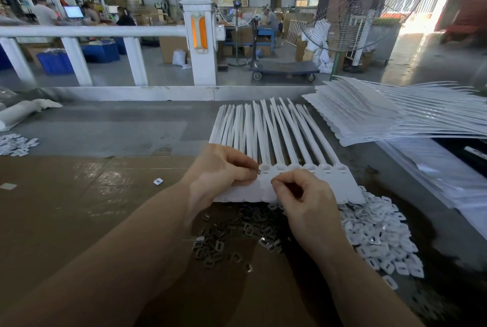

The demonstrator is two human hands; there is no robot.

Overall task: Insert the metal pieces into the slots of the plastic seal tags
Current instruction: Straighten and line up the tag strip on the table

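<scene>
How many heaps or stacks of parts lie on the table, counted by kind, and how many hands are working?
Heap of dark metal pieces: 1
Heaps of small white plastic pieces: 2
Stack of seal tag strips: 1
Seal tag strip in work: 1
Hands, left hand and right hand: 2
Total: 7

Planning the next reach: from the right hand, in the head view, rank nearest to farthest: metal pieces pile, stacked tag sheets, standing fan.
1. metal pieces pile, just below-left of the right hand.
2. stacked tag sheets, far right on the table.
3. standing fan, beyond the table, on the floor.

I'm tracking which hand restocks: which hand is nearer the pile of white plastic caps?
Right. The right hand hangs just left of the white plastic caps; the left hand is farther left, pinching at the seal tags.
</scene>
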